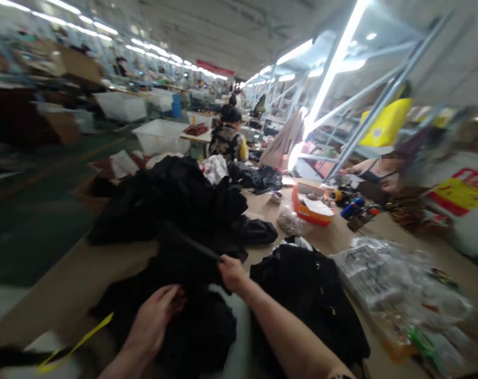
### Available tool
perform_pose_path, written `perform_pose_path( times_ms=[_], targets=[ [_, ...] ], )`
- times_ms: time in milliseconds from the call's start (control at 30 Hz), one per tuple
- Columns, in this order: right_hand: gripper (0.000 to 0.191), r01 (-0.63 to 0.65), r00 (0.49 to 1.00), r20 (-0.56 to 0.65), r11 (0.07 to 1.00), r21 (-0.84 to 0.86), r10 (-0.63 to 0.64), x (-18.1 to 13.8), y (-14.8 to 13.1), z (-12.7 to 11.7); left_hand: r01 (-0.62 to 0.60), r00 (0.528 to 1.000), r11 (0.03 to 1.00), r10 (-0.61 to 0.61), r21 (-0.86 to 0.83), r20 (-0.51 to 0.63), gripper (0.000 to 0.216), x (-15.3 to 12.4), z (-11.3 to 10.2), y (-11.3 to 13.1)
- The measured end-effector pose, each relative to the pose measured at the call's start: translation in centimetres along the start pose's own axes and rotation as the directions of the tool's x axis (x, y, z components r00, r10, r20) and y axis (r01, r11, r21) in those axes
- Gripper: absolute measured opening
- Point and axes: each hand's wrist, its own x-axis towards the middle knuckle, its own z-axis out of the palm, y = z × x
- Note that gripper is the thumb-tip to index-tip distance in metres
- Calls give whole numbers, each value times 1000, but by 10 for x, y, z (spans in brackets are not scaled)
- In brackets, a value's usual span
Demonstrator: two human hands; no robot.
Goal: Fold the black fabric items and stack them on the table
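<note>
My right hand (pixel 231 273) is closed on a strip of black fabric (pixel 191 243) that stretches up and to the left. My left hand (pixel 157 316) rests on a black garment (pixel 191 326) lying in front of me, fingers curled into the cloth. A second black garment with small buttons (pixel 314 295) lies to the right of my right arm. A big heap of black clothing (pixel 171 205) is piled further back on the brown table (pixel 65 284).
An orange tray (pixel 312 206), a small bowl (pixel 276 197), and clear plastic bags (pixel 397 284) sit on the table's right side. A person in a patterned top (pixel 227 139) sits further along, another person (pixel 377 171) at the right. White bins (pixel 160 136) stand on the left floor.
</note>
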Motion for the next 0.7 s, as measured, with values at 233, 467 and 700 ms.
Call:
perform_pose_path(
  times_ms=[233, 467, 700],
  targets=[
    [30, -101, 993, -23, 946, 307, 114, -70, 30, 28, 23, 1000, 976, -20, -217, 16, 29, -11, 9, -28],
    [37, -283, 953, -79, 952, 119, 293, -104, 66, 32, 139, 985, 975, -153, -171, -77, 29, -1, -1, -55],
    [79, -38, 995, 89, 990, -135, 50, -88, 39, 34, 237, 969, 959, -244, -157, -26, 19, -3, 3, -63]
  ],
)
